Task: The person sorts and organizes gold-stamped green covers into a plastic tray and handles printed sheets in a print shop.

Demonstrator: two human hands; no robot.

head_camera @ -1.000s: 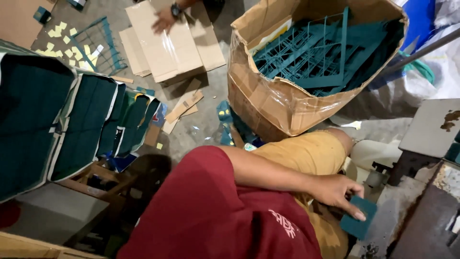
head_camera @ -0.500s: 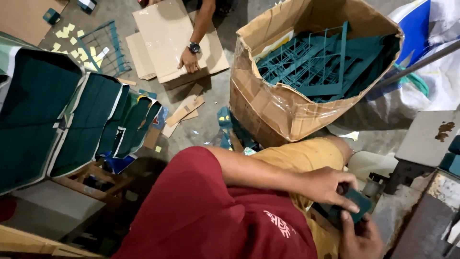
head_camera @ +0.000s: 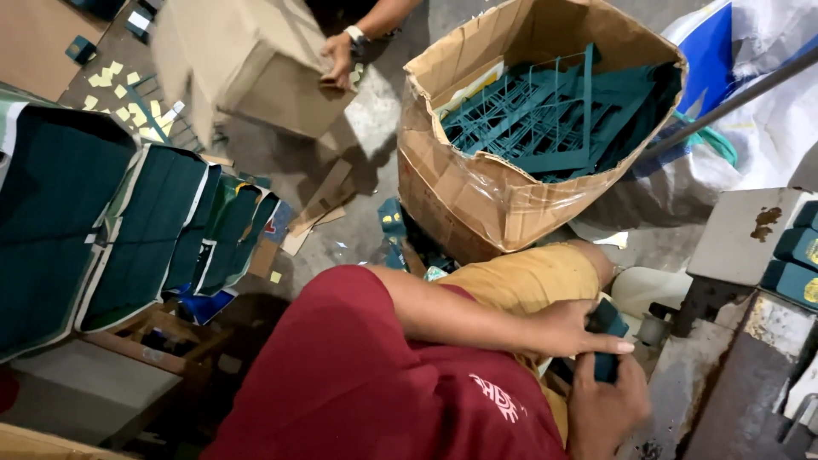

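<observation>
1. At the far left, a row of dark green panels with pale edges is leaning over a wooden frame, well apart from the person's hands.
2. Further up, another person's hand is gripping the edge of a plain cardboard carton above the floor, where cardboard scraps are lying.
3. In the middle, a large torn cardboard box is standing open and holding a tangle of teal offcut strips.
4. Below it, the left hand is reaching across the lap, fingers curled together and thumb pressing on a small dark teal piece.
5. The right hand is coming up from below and closing on the lower end of the same piece. Its fingertips are hidden behind it, so how tightly they are pinching cannot be told.
6. The piece is sitting between both hands, just past the knee and beside the grey metal stand. As a judgement, holding it well is calling for both thumbs to be lying flat on its faces, with the edges kept square and clear of the stand.
7. At the far right, more teal blocks are resting on that stand.
</observation>
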